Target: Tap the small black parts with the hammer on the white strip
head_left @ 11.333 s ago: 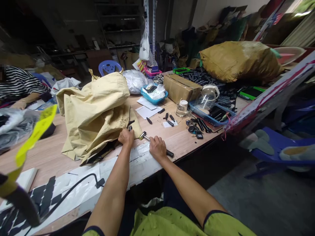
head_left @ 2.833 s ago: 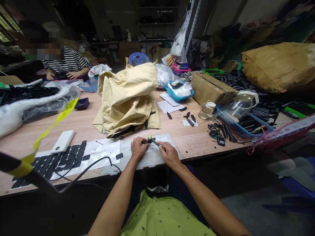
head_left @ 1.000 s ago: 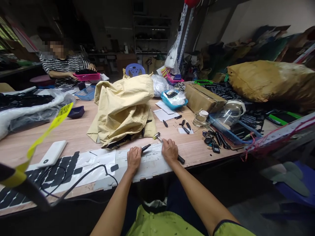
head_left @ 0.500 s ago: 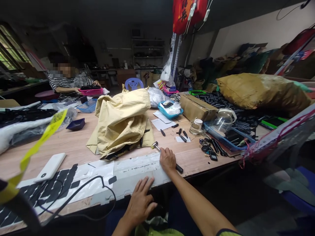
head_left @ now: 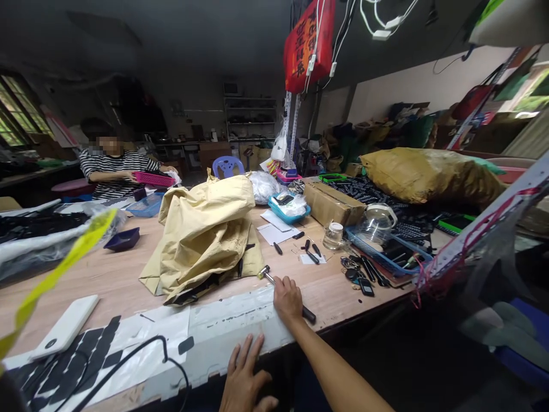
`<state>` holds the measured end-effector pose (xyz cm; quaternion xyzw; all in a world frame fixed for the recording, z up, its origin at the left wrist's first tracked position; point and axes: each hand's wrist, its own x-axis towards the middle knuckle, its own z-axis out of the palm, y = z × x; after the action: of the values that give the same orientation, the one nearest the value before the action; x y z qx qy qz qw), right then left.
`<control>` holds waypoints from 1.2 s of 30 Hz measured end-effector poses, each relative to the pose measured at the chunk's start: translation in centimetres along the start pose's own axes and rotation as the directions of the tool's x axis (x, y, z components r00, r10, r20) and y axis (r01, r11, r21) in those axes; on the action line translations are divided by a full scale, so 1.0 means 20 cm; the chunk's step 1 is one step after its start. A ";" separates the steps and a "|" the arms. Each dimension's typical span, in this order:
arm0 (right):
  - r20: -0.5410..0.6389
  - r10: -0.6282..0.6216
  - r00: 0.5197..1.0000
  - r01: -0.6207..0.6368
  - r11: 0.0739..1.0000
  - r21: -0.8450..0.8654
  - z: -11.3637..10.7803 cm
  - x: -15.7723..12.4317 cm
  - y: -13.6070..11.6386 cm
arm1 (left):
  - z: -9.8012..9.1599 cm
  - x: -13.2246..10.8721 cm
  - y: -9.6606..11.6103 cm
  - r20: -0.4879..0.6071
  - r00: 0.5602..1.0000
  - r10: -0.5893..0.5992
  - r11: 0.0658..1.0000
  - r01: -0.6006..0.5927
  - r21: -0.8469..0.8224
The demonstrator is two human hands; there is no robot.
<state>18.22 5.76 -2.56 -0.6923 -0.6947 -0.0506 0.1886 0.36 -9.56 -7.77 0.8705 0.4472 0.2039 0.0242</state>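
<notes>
My right hand (head_left: 287, 298) is closed over the shaft of a small hammer (head_left: 309, 314) lying on the table. Its metal-and-yellow head sticks out beyond my fingers and its black grip shows behind my hand. Near the front edge, my left hand (head_left: 246, 371) has its fingers spread over a grey-white sheet (head_left: 231, 320), holding nothing. Left of it, a small black rounded pad (head_left: 186, 345) sits at the sheet's border. A beige cloth bag (head_left: 206, 229) lies crumpled beyond the hands.
Black-handled tools (head_left: 312, 257), keys (head_left: 352, 269) and a blue basket (head_left: 386, 257) lie to the right. A cardboard box (head_left: 332, 203) stands behind. A white power bank-like block (head_left: 66, 326) and black cable (head_left: 128, 357) are at left. Across the table, a person in stripes holds a pink basket (head_left: 153, 179).
My view has tilted up, so the table sits lower in the picture. The person opposite has tipped the pink basket. My hands stay in about the same places on the table.
</notes>
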 end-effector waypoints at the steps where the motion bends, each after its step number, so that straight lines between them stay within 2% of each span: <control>1: -0.001 -0.001 1.000 0.001 1.000 -0.001 0.00 0.00 0.00 | -0.01 0.02 -0.01 -0.018 1.000 -0.025 0.999 0.024 -0.039; 3: -0.005 -0.004 1.000 0.004 1.000 -0.001 0.00 0.00 0.00 | -0.05 0.08 -0.04 -0.085 0.985 -0.150 0.980 0.137 -0.142; 4: -0.005 -0.006 1.000 0.006 1.000 0.000 0.00 0.00 -0.01 | -0.08 0.12 -0.07 -0.134 0.960 -0.247 0.955 0.218 -0.199; 5: -0.004 -0.007 1.000 0.007 1.000 0.001 0.00 0.00 -0.01 | -0.10 0.18 -0.10 -0.183 0.918 -0.353 0.919 0.303 -0.253; 7: -0.003 -0.004 1.000 0.004 1.000 0.002 0.00 -0.01 -0.01 | -0.16 0.33 -0.19 -0.265 0.798 -0.541 0.829 0.453 -0.328; 9: -0.011 0.002 1.000 -0.002 1.000 0.001 0.00 -0.01 -0.02 | -0.21 0.49 -0.30 -0.306 0.694 -0.652 0.756 0.562 -0.335; 10: -0.016 0.004 1.000 -0.004 1.000 0.003 0.01 -0.01 -0.02 | -0.24 0.57 -0.34 -0.313 0.656 -0.687 0.727 0.607 -0.322; 12: -0.025 0.002 1.000 -0.002 1.000 0.009 0.02 -0.01 -0.02 | -0.27 0.72 -0.41 -0.302 0.601 -0.740 0.671 0.689 -0.273; 15: -0.029 -0.003 1.000 0.004 1.000 0.020 0.04 -0.01 -0.02 | -0.30 0.87 -0.44 -0.206 0.526 -0.825 0.559 0.812 -0.168; 18: -0.033 -0.002 0.999 0.002 1.000 0.022 0.04 -0.01 -0.02 | -0.32 0.95 -0.42 -0.084 0.426 -0.901 0.432 0.899 -0.068; 20: -0.033 -0.004 0.999 0.004 1.000 0.022 0.04 -0.02 -0.02 | -0.32 0.96 -0.41 -0.046 0.389 -0.920 0.390 0.920 -0.039; 23: -0.033 -0.004 0.999 0.005 1.000 0.024 0.03 -0.02 -0.02 | -0.33 0.95 -0.42 -0.044 0.409 -0.912 0.410 0.911 -0.036; 25: -0.033 -0.001 0.999 0.001 1.000 0.023 0.02 -0.03 -0.02 | -0.33 0.91 -0.42 -0.065 0.451 -0.890 0.454 0.890 -0.048; 27: -0.029 -0.001 1.000 0.002 1.000 0.021 0.02 -0.03 -0.02 | -0.34 0.85 -0.42 -0.103 0.529 -0.842 0.537 0.840 -0.076; 31: -0.026 -0.012 1.000 0.013 1.000 0.011 0.01 -0.03 -0.01 | -0.33 0.62 -0.38 -0.142 0.743 -0.654 0.756 0.637 -0.148; 33: -0.028 -0.017 0.999 0.017 1.000 0.004 0.00 -0.03 0.00 | -0.32 0.50 -0.35 -0.127 0.804 -0.582 0.810 0.558 -0.181; 36: -0.029 -0.018 0.999 0.017 1.000 -0.009 -0.01 -0.03 0.01 | -0.31 0.36 -0.29 -0.084 0.847 -0.525 0.840 0.501 -0.210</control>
<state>18.37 5.14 -2.67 -0.6862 -0.6976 -0.0653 0.1955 -2.76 -1.34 -1.05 0.6967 0.6445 0.2891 0.1255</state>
